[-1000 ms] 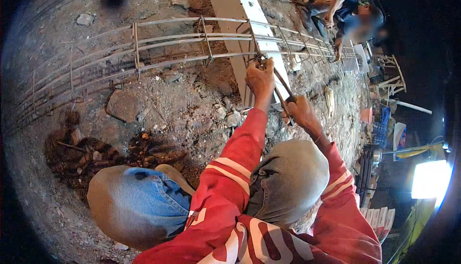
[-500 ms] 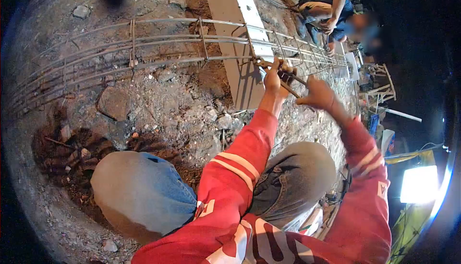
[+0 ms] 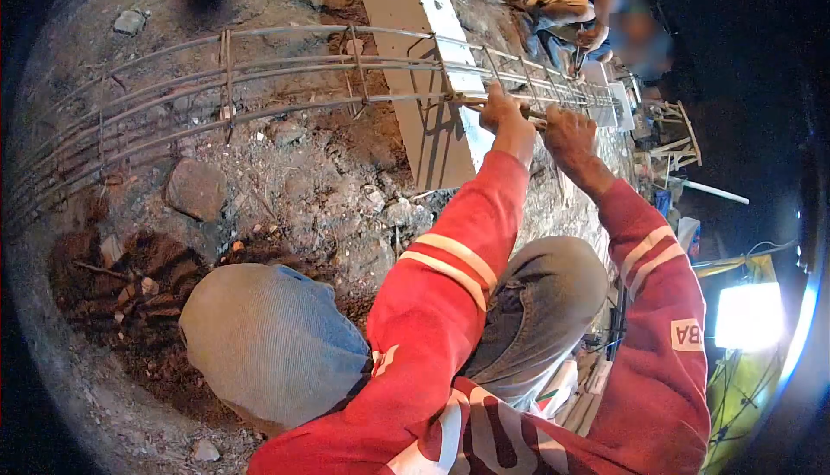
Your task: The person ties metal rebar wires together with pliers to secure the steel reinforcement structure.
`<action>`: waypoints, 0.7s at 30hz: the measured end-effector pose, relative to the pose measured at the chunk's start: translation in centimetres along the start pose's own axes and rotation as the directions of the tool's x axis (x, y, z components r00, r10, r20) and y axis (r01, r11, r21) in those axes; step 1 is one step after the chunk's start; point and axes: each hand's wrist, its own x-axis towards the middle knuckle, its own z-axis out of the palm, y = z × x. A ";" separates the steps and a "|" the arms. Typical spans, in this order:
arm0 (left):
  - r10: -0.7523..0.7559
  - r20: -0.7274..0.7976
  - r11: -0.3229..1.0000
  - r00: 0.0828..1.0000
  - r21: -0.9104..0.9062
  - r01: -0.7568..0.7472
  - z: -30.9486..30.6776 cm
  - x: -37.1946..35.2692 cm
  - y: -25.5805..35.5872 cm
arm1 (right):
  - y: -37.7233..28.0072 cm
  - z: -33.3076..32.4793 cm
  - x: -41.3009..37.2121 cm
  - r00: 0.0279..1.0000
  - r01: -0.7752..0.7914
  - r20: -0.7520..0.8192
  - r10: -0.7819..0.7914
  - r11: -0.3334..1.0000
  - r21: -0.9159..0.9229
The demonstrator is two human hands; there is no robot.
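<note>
My left hand (image 3: 504, 114) is closed around a long-handled metal tool (image 3: 529, 115), close to its head. Further along, my right hand (image 3: 570, 135) grips the handle end of the same tool. The tool's head meets a joint of a long rebar cage (image 3: 354, 62), beside a bar stirrup. Behind the cage lies a white rectangular block (image 3: 428, 121), which the bars cross. The jaws of the tool are too small to make out.
A co-worker (image 3: 596, 21) crouches at the upper right by the far end of the cage. A flat stone (image 3: 195, 189) and a dug hollow (image 3: 143, 311) lie at the left. A bright lamp (image 3: 749, 316) and wooden frame (image 3: 681, 135) stand at the right.
My right hand has closed onto the tool's handles, which have come together. My left hand has shifted slightly up. The view has moved a little.
</note>
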 end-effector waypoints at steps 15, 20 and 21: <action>-0.230 0.515 0.949 0.826 -0.071 0.308 -4.9 0.2 2.1 | 0.8 -3.1 1.6 0.301 -0.633 0.893 -0.333 0.631 0.449; -0.170 0.158 0.976 0.973 -0.106 0.188 -1.7 -1.2 1.7 | -2.2 -4.9 -1.6 0.974 -0.063 0.220 0.053 0.997 0.040; -0.146 0.079 0.981 0.986 -0.117 0.154 -0.5 -0.4 1.7 | -2.7 -4.9 -2.0 0.996 -0.088 0.023 0.087 0.994 0.067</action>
